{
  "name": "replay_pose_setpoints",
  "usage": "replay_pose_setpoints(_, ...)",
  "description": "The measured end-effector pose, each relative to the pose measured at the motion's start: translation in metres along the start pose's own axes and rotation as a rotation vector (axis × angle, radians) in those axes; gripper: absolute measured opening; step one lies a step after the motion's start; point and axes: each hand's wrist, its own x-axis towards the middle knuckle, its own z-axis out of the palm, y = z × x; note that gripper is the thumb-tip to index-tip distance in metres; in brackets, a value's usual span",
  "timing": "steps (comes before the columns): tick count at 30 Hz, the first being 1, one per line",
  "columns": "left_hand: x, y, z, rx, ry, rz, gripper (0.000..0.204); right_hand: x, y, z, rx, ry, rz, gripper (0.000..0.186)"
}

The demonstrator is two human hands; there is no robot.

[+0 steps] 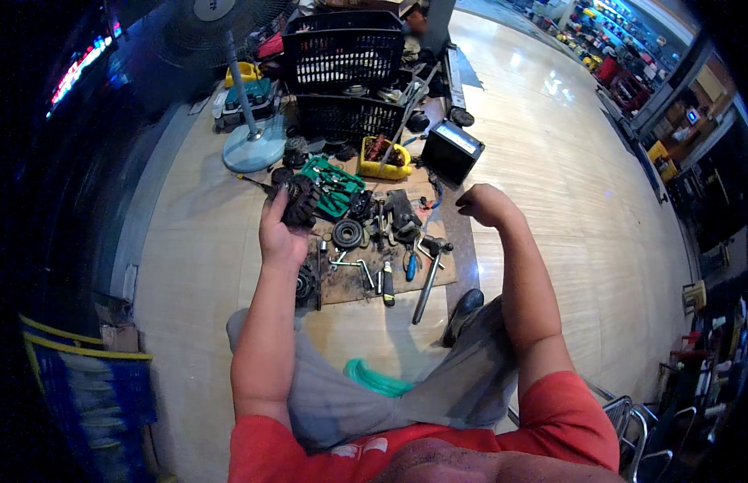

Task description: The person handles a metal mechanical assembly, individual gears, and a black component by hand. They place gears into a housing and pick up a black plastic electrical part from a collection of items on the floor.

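Observation:
My left hand (284, 229) grips a dark, blackened mechanical part (298, 201) at the left edge of the cardboard mat (337, 292). My right hand (484, 208) hangs above the mat's right side, fingers curled; whatever they may hold cannot be made out. Below and between my hands lie a black ring (347, 234), a hammer (427, 282), blue-handled pliers (410, 266), a bent socket wrench (354, 263) and a yellow-black handled tool (388, 284). A green tool case (329, 185) lies open behind the left part. A black battery (452, 154) stands beyond my right hand.
Black plastic crates (342, 117), a yellow container (383, 158) and a standing fan (247, 147) are at the back. A green object (374, 378) lies between my legs. A blue and yellow rack (88, 370) stands at left; metal chair frames (635, 427) are at lower right.

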Motion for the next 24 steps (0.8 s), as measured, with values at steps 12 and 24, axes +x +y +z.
replay_pose_setpoints(12, -0.024, -0.028, 0.015, 0.08, -0.229, -0.013, 0.033, -0.007, -0.112, 0.008, 0.178, 0.158, -0.336, 0.065)
replay_pose_setpoints(24, -0.022, -0.027, 0.006, -0.196, -0.332, -0.246, 0.041, -0.003, -0.149, 0.017, 0.568, 0.356, -0.482, 0.018)
